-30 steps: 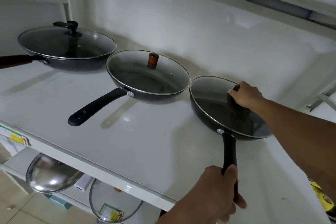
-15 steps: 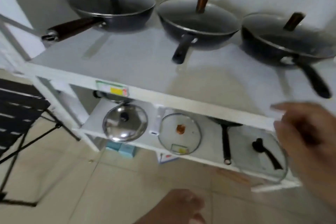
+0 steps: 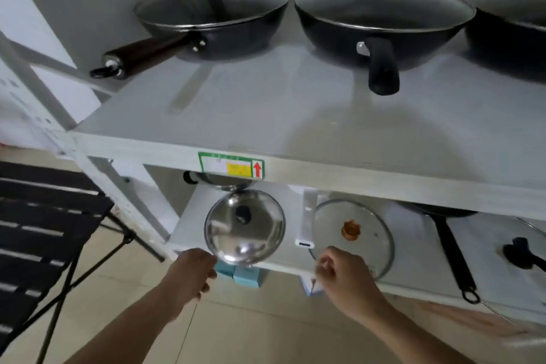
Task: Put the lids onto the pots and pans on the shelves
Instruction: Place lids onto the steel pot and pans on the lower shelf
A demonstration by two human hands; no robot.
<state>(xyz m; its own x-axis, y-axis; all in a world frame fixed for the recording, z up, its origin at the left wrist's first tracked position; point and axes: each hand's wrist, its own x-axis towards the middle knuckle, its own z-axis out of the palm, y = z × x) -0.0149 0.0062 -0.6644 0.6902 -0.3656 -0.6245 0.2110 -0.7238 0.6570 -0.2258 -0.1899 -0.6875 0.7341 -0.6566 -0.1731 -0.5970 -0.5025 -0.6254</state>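
Both hands now lowered to the lower shelf (image 3: 413,284), left hand (image 3: 192,275) curled beside steel lid (image 3: 244,227), right hand (image 3: 344,275) pinching glass lid (image 3: 354,233) rim.

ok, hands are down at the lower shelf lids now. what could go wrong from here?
1. The shiny steel domed lid overhangs the lower shelf's front edge; a nudge from the left hand could tip it off.
2. The round glass lid with the copper knob also sits near the edge by the right hand; it might slide off and break.
3. Little headroom under the upper white shelf, so lifted lids may knock it.
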